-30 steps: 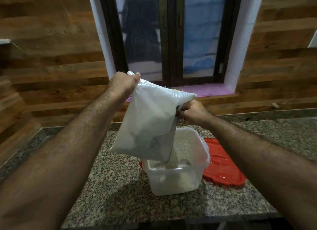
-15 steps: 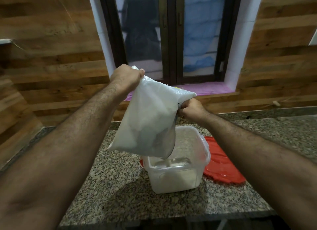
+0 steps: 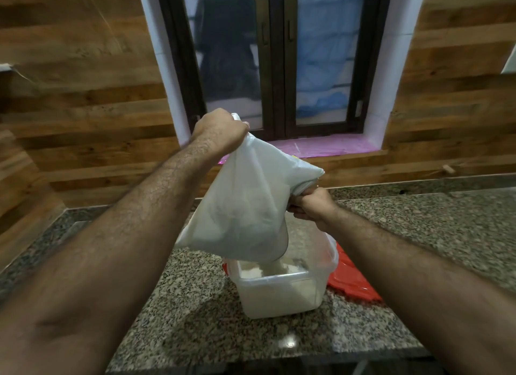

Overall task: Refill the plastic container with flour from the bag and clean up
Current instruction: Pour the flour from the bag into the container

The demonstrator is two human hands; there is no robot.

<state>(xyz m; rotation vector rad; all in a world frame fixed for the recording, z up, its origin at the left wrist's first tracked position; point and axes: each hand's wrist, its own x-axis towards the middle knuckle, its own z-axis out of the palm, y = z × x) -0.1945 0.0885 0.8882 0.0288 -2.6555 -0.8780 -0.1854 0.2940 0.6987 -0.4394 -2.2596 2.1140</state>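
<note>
Both fists clamp the limp white bag (image 3: 245, 207), left hand (image 3: 220, 130) high, right hand (image 3: 311, 205) lower, flour (image 3: 275, 267) dumping into the clear container (image 3: 282, 291).

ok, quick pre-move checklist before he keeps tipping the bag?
1. Left hand grips the raised corner of the bag: ok.
2. Right hand grips the bag's other upper corner: ok.
3. Bag's low open end sits over the container: ok.
4. Flour lands inside, none seen on the counter: ok.
5. Room left in the container: ok, flour sits below the rim.
6. Red lid lies clear of the pour, behind right of the container: ok.
7. Flour left in the bag: cannot tell.
</note>
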